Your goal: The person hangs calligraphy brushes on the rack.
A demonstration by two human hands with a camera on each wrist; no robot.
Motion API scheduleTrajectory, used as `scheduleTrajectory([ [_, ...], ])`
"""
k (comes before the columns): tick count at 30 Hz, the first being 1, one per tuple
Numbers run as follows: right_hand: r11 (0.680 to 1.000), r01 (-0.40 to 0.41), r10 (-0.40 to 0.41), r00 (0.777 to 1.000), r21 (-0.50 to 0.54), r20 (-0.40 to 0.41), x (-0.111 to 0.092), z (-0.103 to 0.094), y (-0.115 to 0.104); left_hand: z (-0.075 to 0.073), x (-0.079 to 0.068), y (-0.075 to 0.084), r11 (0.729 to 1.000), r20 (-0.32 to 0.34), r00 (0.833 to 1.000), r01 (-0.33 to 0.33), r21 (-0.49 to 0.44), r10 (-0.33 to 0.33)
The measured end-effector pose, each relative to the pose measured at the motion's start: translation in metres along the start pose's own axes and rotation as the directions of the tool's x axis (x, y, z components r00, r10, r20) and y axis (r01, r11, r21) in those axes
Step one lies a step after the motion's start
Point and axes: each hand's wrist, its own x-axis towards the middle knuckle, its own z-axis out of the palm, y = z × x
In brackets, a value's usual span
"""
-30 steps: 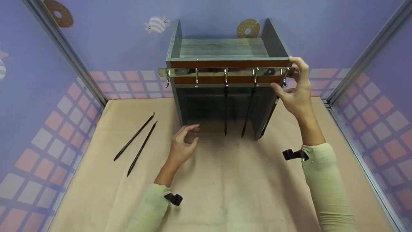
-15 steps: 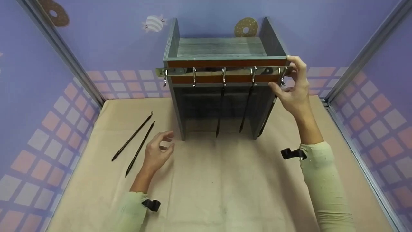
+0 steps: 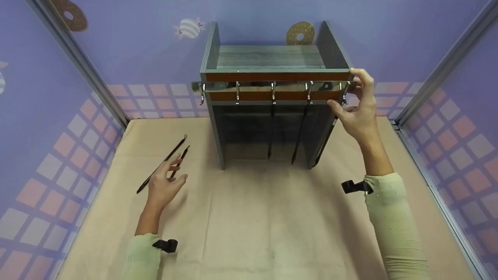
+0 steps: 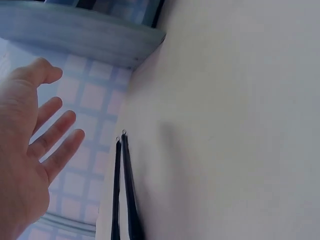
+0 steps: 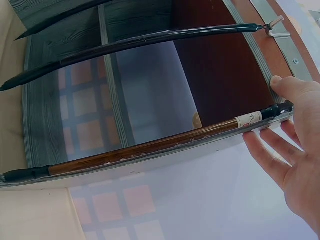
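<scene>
Presently, head view: rack [image 3: 268, 58] of grey, wood-grained boards stands midway along the far edge of the tabletop [image 3: 241, 233], which is covered in creased peach cloth. Across its rust-brown front board [image 3: 253, 77] runs a shiny metal strip [image 3: 256, 86] with five curved hooks [image 3: 273, 93]. Slim hanging brushes [image 3: 300, 136] dangle beneath the third, fourth and fifth, counted from the left. Two loose brushes [image 3: 184, 154], dark and tapering, lie slantwise toward the tabletop's left edge. Left hand [image 3: 162, 188] is over them, fingers spread and softly bent. Right hand [image 3: 362, 116] grips the rack's top front right corner.

Left wrist view: fingers of the left hand fan apart, with a visible gap down to the loose brushes, whose ends carry small loops. A smooth grey side board [image 4: 90, 37] of the rack shows beyond.

Right wrist view: right thumb presses the layered edge of the front board; the other fingers, slightly separated, sit along the rack's outer side. Rightmost hanging brush has a glossy brown handle, black collars and a pale label [image 5: 249, 119]; I cannot tell whether the fingers touch it. Another, all black, hangs by its loop.
</scene>
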Motion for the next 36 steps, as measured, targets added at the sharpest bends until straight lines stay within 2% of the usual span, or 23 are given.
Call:
scheduleTrajectory([
  [4,1.0,0.017,-0.017,1.0,-0.003,-0.002,0.0,-0.001,0.001,-0.008,0.006,-0.005,0.999,0.048,0.998,0.032,0.01,-0.032],
  [9,1.0,0.01,-0.01,1.0,-0.002,-0.003,-0.002,0.0,0.002,-0.015,0.009,-0.01,0.996,0.126,0.99,0.06,0.066,-0.068],
  [16,1.0,0.005,-0.005,1.0,-0.004,0.007,-0.002,0.002,0.002,-0.019,0.011,-0.019,0.992,0.209,0.974,0.058,0.113,-0.081],
  [22,1.0,0.01,-0.01,1.0,-0.004,0.01,0.001,0.005,0.001,-0.019,0.014,-0.028,0.985,0.211,0.969,0.099,0.142,-0.128],
  [27,1.0,0.016,-0.016,1.0,-0.001,0.007,0.001,0.007,0.001,-0.021,0.016,-0.036,0.974,0.23,0.955,0.147,0.171,-0.184],
  [36,0.999,0.034,-0.035,0.999,-0.014,-0.005,0.004,0.006,0.001,-0.017,0.024,-0.047,0.974,0.239,0.95,0.166,0.156,-0.2],
])
